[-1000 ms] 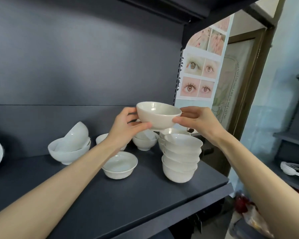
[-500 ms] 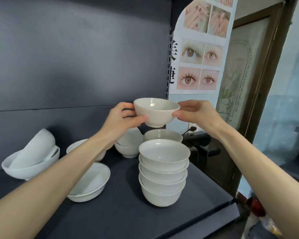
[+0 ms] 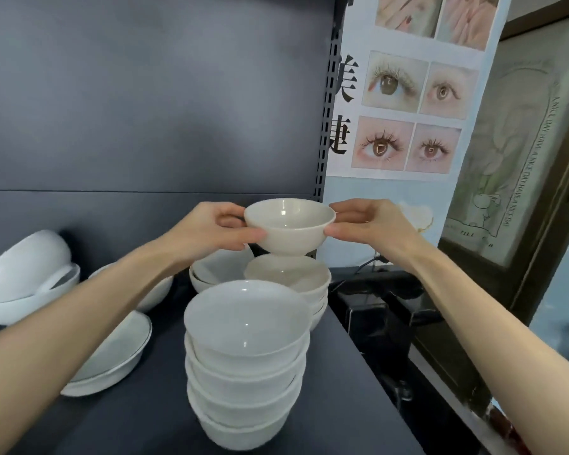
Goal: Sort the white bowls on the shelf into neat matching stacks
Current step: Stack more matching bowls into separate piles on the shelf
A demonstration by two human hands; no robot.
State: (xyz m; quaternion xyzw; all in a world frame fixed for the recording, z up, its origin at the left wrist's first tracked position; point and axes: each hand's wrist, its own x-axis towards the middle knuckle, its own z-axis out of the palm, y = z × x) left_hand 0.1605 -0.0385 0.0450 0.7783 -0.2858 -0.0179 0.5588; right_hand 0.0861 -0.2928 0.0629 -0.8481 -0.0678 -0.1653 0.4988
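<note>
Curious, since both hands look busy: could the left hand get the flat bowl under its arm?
Probably not yet: the left hand and right hand both grip the raised bowl. The flat bowl lies open just below that forearm, so once freed, likely yes.

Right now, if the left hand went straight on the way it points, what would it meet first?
The left hand grips the small bowl, so that comes first; beyond it, probably the right hand.

The dark grey flat shelf board (image 3: 339, 382) before me carries a tall stack of white ceramic bowls (image 3: 243, 366), a shorter white stack (image 3: 309, 284) just behind it, and a shallow dark-rimmed white dish (image 3: 119, 356) to its left.
</note>
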